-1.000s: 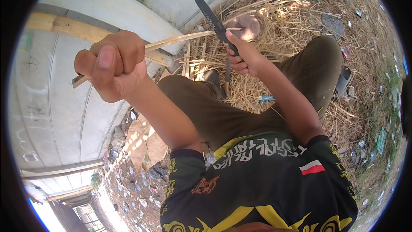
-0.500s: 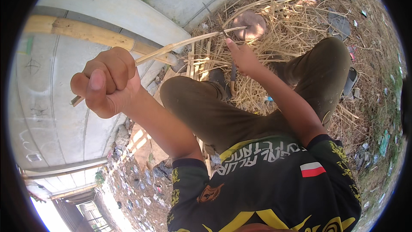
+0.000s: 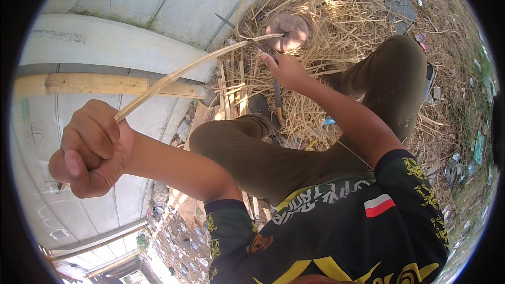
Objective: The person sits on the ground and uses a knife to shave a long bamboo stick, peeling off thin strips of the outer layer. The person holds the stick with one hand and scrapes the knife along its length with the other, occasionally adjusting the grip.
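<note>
My left hand (image 3: 97, 150) is closed round one end of a long, pale bamboo strip (image 3: 173, 75), raised in front of the wall. The strip bows across to the right, its far end over a round, pinkish-brown block (image 3: 293, 25). My right hand (image 3: 289, 71) grips a knife (image 3: 227, 21), its handle hidden in the fingers. The dark, pointed blade crosses the strip close to the block. A thin curled shaving (image 3: 239, 13) rises beside the blade. Between my feet lies a second bladed tool (image 3: 278, 100) with a wooden handle.
Dry bamboo shavings (image 3: 336, 37) cover the ground around the block and my legs. A pale panelled wall (image 3: 121, 37) with a bamboo pole (image 3: 100, 82) along it stands at the left. A grey flat piece (image 3: 400, 10) and scattered litter lie to the right.
My left hand has moved down and left, and more of the strip shows between it and the blade. A curled shaving now stands up at the knife.
</note>
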The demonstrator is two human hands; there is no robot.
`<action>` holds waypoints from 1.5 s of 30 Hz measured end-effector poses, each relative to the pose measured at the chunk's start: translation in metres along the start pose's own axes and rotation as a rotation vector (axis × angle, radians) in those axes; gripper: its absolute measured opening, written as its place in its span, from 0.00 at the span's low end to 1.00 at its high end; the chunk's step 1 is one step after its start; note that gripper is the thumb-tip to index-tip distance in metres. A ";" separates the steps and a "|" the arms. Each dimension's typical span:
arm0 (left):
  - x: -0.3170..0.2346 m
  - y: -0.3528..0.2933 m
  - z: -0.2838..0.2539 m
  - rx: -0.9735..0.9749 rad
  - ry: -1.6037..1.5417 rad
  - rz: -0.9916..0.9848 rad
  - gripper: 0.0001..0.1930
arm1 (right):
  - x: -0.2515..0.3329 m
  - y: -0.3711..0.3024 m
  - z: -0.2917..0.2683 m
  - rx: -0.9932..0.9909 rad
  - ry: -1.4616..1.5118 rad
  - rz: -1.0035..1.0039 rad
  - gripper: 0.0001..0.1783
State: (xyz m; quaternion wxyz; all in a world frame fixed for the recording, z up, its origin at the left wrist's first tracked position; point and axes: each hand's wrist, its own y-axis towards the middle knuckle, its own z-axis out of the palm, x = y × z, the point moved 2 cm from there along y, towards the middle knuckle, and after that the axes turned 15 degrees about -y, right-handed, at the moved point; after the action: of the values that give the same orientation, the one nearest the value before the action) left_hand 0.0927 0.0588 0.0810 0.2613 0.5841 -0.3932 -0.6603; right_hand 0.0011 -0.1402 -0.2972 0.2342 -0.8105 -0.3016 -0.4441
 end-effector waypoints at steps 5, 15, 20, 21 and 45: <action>-0.001 -0.020 -0.003 -0.103 -0.149 0.177 0.22 | 0.071 -0.037 -0.016 0.373 0.549 0.305 0.35; -0.004 -0.028 0.011 -0.190 -0.043 0.202 0.23 | -0.032 -0.004 0.019 -0.055 -0.276 -0.009 0.37; -0.021 -0.053 -0.013 -0.232 -0.026 0.270 0.19 | 0.040 -0.019 0.013 0.368 0.440 0.172 0.36; -0.022 -0.057 -0.009 -0.366 -0.016 0.304 0.17 | 0.059 -0.031 -0.001 0.270 0.202 -0.080 0.36; -0.025 -0.064 -0.027 -0.166 -0.217 0.282 0.17 | -0.080 0.051 0.017 0.069 -0.506 0.016 0.41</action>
State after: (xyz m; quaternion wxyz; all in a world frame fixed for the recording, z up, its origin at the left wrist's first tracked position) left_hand 0.1307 0.1089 0.0417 0.3546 0.4252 -0.4410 -0.7064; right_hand 0.0122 -0.1876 -0.3798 0.1823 -0.8897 -0.3594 -0.2147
